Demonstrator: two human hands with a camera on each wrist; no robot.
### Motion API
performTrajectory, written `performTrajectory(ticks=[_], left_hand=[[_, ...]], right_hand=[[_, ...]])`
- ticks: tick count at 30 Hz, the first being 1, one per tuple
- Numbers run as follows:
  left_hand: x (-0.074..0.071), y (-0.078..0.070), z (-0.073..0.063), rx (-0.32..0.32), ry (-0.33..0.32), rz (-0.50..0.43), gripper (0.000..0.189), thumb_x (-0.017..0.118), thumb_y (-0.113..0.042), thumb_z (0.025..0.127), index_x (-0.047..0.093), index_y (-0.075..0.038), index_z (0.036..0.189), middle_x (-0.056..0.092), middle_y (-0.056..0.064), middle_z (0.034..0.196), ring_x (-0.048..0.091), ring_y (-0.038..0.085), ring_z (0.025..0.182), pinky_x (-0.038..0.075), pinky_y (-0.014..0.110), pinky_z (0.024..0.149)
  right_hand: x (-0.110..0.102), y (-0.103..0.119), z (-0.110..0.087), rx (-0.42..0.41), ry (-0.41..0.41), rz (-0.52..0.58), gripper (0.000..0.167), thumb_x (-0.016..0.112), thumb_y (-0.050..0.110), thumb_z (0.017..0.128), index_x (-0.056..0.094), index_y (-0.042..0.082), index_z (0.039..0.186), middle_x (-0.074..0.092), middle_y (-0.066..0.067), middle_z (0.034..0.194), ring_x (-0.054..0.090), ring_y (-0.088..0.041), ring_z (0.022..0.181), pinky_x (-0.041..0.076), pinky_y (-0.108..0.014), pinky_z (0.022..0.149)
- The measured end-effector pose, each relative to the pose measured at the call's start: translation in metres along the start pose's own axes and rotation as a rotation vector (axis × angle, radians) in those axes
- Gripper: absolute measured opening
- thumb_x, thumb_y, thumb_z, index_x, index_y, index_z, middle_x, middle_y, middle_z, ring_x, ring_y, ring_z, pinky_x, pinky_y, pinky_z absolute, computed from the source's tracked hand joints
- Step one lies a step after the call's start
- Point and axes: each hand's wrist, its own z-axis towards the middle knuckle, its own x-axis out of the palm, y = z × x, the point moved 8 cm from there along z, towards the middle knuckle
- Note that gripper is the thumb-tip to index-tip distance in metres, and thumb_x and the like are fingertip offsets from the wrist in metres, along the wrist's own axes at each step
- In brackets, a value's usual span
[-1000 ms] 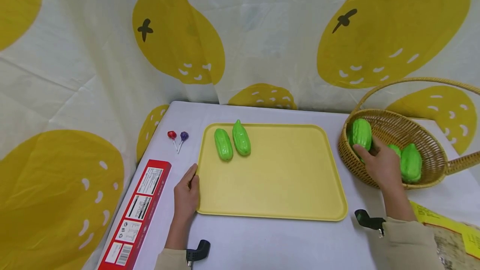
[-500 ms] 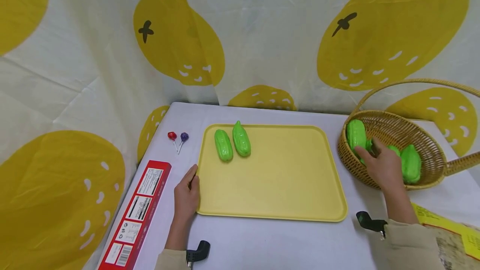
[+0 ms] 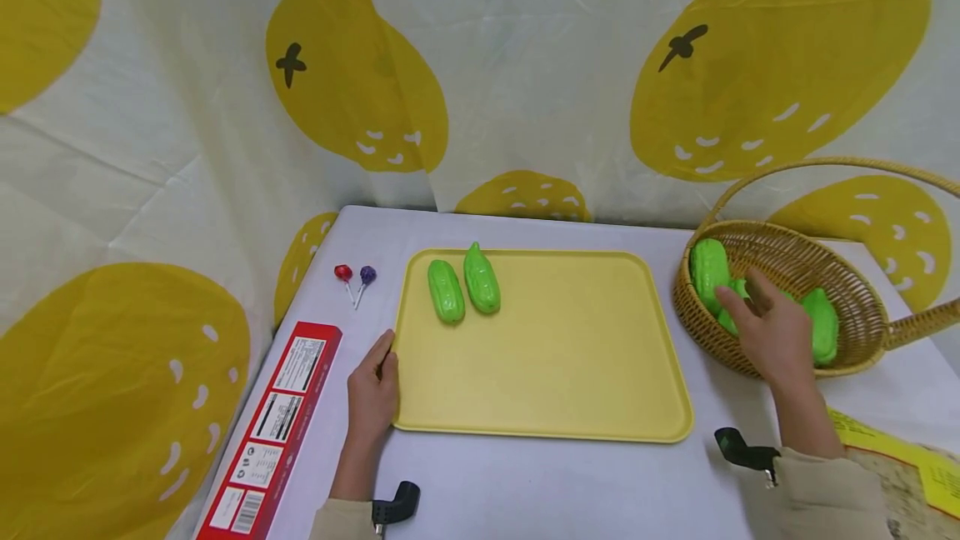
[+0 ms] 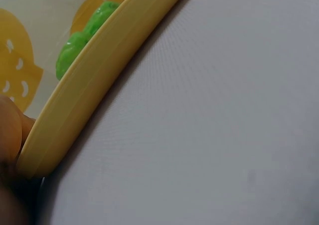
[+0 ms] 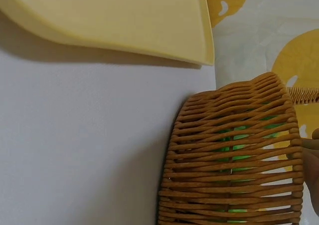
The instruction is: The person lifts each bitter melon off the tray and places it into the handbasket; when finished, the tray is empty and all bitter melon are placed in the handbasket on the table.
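Poised over the oval brown wicker basket (image 3: 699,333) at the right with the bare right hand (image 3: 778,338), thumb parted from fingers, apparently holding nothing; resting the bare left hand (image 3: 371,394) at the near half of the left rim of the flat yellow rectangular tray (image 3: 570,348), with any curl of fingers underneath impossible to tell. Placed in the basket: one glossy green ribbed oblong piece (image 3: 708,269) against the left wall, another pointed green piece (image 3: 822,327) at the right, more green between; laid at the tray's far left, side by side: two more glossy green oblongs (image 3: 446,292).

Liable, as a judgement, to topple the left-wall piece over the rim if nudged by the thumb, being propped so high; likely to slip from a loose pinch, given the smooth shine; possible to roll the tray pair by tilting the rim, or to brush the yellow-and-beige package (image 3: 903,473) at near right with the sleeve.

Hard to count: the green pieces beneath the right hand; cut off: the handle and package at the right; visible from the right wrist only through gaps in the weave: slivers of green.
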Motion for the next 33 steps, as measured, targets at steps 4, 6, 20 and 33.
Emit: performTrajectory(ticks=[4, 6, 20, 33], left_hand=[[0.000, 0.000, 0.000, 0.003, -0.002, 0.000, 0.045, 0.048, -0.012, 0.108, 0.048, -0.010, 0.152, 0.049, 0.007, 0.158, 0.041, 0.024, 0.151, 0.037, 0.045, 0.124], [0.000, 0.000, 0.001, 0.002, -0.002, 0.000, 0.045, 0.048, -0.012, 0.108, 0.048, -0.010, 0.152, 0.049, 0.007, 0.158, 0.041, 0.024, 0.151, 0.037, 0.045, 0.124], [0.001, -0.001, 0.002, 0.011, -0.003, -0.005, 0.045, 0.048, -0.012, 0.108, 0.048, -0.010, 0.152, 0.049, 0.006, 0.158, 0.041, 0.024, 0.150, 0.037, 0.045, 0.124], [0.000, 0.002, 0.001, -0.003, 0.007, -0.008, 0.045, 0.047, -0.013, 0.108, 0.048, -0.011, 0.153, 0.049, 0.006, 0.158, 0.041, 0.024, 0.151, 0.037, 0.045, 0.124]], right_hand=[[-0.003, 0.010, -0.002, -0.042, -0.048, 0.007, 0.066, 0.060, 0.039, 0.103, 0.040, 0.006, 0.156, 0.047, -0.030, 0.149, 0.056, -0.054, 0.126, 0.034, 0.008, 0.073], [-0.004, 0.014, -0.003, -0.061, -0.067, -0.005, 0.064, 0.062, 0.037, 0.102, 0.043, 0.005, 0.154, 0.051, -0.031, 0.146, 0.061, -0.049, 0.122, 0.032, 0.009, 0.070], [0.014, 0.043, -0.008, -0.108, -0.085, 0.121, 0.066, 0.067, 0.034, 0.099, 0.043, 0.009, 0.155, 0.046, -0.016, 0.156, 0.055, -0.043, 0.132, 0.034, 0.009, 0.087], [0.057, 0.079, -0.013, -0.226, 0.085, 0.263, 0.068, 0.064, 0.028, 0.102, 0.034, 0.006, 0.158, 0.035, -0.018, 0.163, 0.044, -0.046, 0.141, 0.040, 0.002, 0.099]])
